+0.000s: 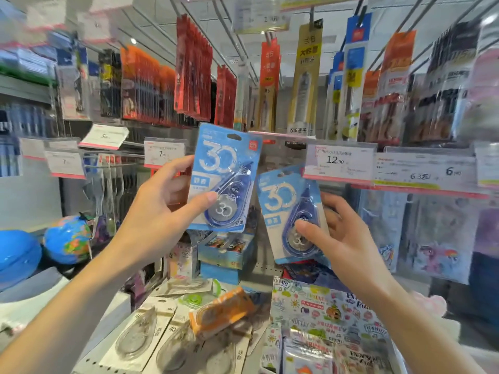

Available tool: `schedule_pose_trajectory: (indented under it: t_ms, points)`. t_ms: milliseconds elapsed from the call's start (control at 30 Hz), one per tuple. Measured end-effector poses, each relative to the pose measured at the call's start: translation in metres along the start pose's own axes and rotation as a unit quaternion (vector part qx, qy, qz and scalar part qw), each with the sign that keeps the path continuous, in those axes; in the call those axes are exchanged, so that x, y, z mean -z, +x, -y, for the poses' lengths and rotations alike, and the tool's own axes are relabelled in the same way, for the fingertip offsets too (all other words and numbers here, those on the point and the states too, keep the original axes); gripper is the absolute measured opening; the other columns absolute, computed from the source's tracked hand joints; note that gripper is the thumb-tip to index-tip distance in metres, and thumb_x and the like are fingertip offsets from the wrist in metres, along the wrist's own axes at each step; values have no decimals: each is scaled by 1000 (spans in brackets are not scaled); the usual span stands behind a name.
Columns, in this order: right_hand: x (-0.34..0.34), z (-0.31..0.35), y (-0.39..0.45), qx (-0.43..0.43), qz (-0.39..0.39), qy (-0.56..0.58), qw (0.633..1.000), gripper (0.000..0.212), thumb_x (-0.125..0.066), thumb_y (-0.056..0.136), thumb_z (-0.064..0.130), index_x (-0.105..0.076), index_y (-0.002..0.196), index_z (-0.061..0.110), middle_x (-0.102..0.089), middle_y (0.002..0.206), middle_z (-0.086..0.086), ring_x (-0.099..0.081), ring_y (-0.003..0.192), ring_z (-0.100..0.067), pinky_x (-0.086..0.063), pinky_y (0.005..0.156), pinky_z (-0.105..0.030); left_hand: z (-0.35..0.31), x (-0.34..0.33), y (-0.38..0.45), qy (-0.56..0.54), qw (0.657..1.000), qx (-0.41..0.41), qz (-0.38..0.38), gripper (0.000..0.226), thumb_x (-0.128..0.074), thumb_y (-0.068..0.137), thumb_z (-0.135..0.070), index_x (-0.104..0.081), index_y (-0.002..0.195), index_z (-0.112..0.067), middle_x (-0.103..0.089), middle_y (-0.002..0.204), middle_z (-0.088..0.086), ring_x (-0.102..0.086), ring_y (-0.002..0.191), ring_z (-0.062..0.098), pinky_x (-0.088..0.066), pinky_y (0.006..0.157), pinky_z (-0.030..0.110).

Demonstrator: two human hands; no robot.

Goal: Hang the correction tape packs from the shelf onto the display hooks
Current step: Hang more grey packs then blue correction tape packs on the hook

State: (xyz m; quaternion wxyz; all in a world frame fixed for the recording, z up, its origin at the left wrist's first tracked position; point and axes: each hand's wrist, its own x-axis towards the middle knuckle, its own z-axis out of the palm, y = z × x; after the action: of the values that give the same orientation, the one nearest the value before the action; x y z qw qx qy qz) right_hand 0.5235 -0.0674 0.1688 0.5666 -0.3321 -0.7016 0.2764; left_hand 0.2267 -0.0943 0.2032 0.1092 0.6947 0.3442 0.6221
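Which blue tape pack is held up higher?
The blue pack in the left hand, is higher and nearly upright. The blue pack in the right hand, sits lower and tilts left.

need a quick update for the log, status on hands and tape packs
Left hand holds one blue correction tape pack raised. Right hand holds a second blue pack, lower. Neither on a hook yet. Price tag strip close above right pack.

Motion blur smears the hanging packs at two o'clock and the price tags at nine o'clock past reading, both forearms run off the bottom edge, and the right hand hides the lower part of its blue pack
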Motion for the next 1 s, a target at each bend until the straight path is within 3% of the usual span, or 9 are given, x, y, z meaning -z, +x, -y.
schedule_pose_trajectory:
  t_ms: [100,300,367,467,633,733,800,867,1000]
  points:
    - [-7,2,5,7,-6,6,1000,54,-76,92,37,-53,140,33,-78,120,13,-76,109,-11,-64,86,-30,2,-1,2,-3,1000,4,6,59,-76,77,-48,-55,131,-43,-80,113,-16,-78,99,9,-60,75,21]
    - [-17,4,14,21,-35,-5,999,63,-75,85,48,-52,143,35,-79,117,11,-75,110,-10,-61,94,-42,9,2,3,-3,1000,3,6,61,-76,78,-51,-55,135,-42,-79,114,-17,-77,103,9,-55,87,36]
    - [-19,4,17,22,-49,-19,998,65,-75,85,51,-51,143,35,-79,115,14,-75,107,-6,-62,91,-35,11,2,4,-3,1000,5,6,60,-76,78,-51,-55,134,-42,-79,114,-17,-77,103,9,-55,87,36]
    - [-22,1,19,13,-63,-25,998,58,-75,91,42,-51,144,35,-78,116,12,-75,109,-8,-62,95,-41,14,2,5,-13,1000,10,8,63,-77,77,-50,-55,135,-39,-79,114,-16,-77,103,9,-56,85,34]
    - [-29,-6,22,23,-98,-69,993,59,-73,95,39,-40,144,43,-62,139,18,-63,128,-12,-51,110,-47,20,-4,7,-26,999,27,19,56,-83,83,-42,-55,132,-43,-79,113,-18,-77,97,6,-58,66,19]
    - [-33,-14,34,22,-119,-103,987,63,-70,98,36,-35,150,36,-59,140,16,-59,127,-2,-51,104,-26,26,-8,9,-29,999,33,21,50,-77,81,-38,-57,124,-49,-79,111,-20,-77,94,2,-54,66,11]
    - [-36,-21,45,0,-126,-112,986,58,-67,100,31,-37,150,32,-65,124,18,-65,101,11,-50,77,-6,32,-9,11,-33,998,41,17,54,-77,80,-36,-57,130,-39,-80,110,-19,-78,94,4,-54,68,12]
    - [-41,-28,56,-23,-133,-127,983,52,-62,102,30,-35,146,35,-67,121,10,-70,93,-5,-53,71,-19,36,-9,13,-34,998,47,10,63,-77,78,-37,-55,137,-30,-80,109,-17,-78,94,5,-56,73,17]
    - [-51,-34,74,-59,-127,-169,976,59,-57,104,32,-24,153,37,-58,147,1,-62,127,-30,-53,102,-50,41,-11,13,-41,998,57,4,68,-78,77,-40,-54,140,-27,-80,112,-12,-78,100,10,-56,93,37]
